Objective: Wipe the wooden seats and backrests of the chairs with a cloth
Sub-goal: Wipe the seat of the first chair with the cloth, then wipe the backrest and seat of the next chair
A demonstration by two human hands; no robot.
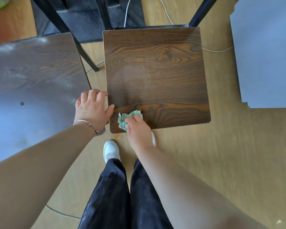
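A dark wooden chair seat [157, 71] with orange grain lies in the middle of the view. My right hand [137, 129] presses a crumpled green cloth [125, 119] onto the seat's near left corner. My left hand [92, 108] grips the seat's left edge, thumb on top and fingers curled over the side, with a thin bracelet on the wrist. A second wooden seat [33, 66], dusty with pale smears, stands to the left. No backrest shows in this view.
Black metal chair legs [73, 37] cross between the two seats. A white cable [165, 10] runs over the wood floor behind the seat. A grey panel [264, 52] fills the right side. My white shoe [111, 150] and dark trousers are below.
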